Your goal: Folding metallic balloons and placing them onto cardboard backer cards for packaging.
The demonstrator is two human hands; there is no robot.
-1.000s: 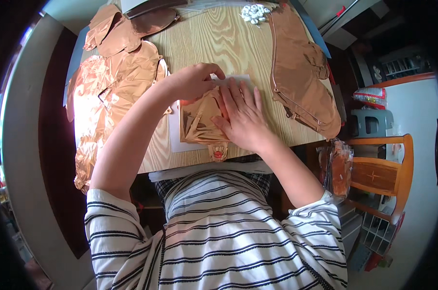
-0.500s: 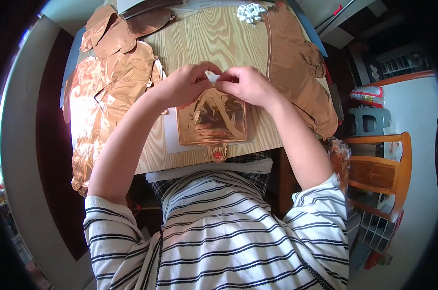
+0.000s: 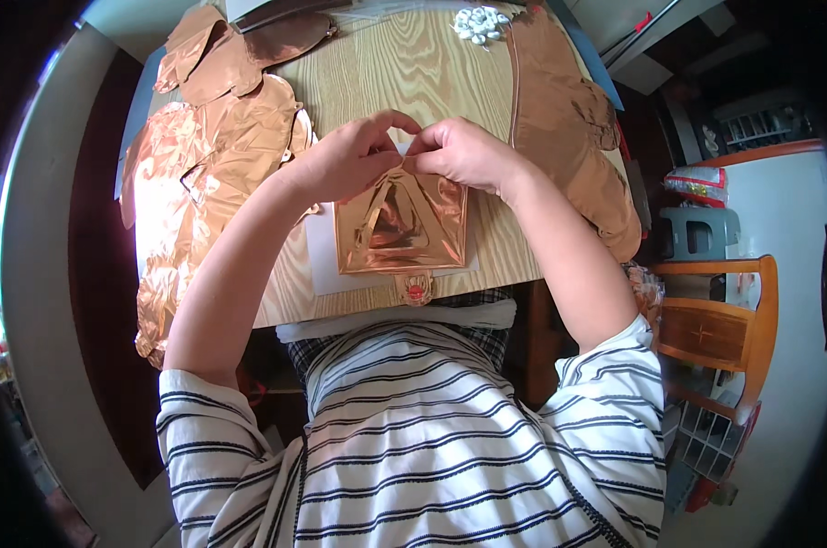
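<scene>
A shiny copper-coloured foil piece (image 3: pixel 404 233), roughly square like a flat foil balloon, lies at the table's near edge. Its bottom tab (image 3: pixel 415 289) carries a red mark and hangs toward me. Beneath it is a pale sheet (image 3: pixel 322 269). My left hand (image 3: pixel 363 155) is closed in a pinch at the foil's far edge, and my right hand (image 3: pixel 459 155) pinches the same edge just beside it. The fingertips of both hands nearly meet there. Creases run down the foil from the pinched spot; the fingers partly hide that edge.
Crumpled copper foil pieces (image 3: pixel 208 164) cover the table's left side. More flat copper foil (image 3: pixel 555 119) is stacked along the right. Small white objects (image 3: pixel 480 25) form a pile at the far edge. A wooden chair (image 3: pixel 705 329) and a grey stool (image 3: pixel 696 228) stand to the right.
The foil's far edge is drawn up to a point between my fingertips, and its creases have shifted. My right fingers have closed in slightly; my left hand has hardly moved.
</scene>
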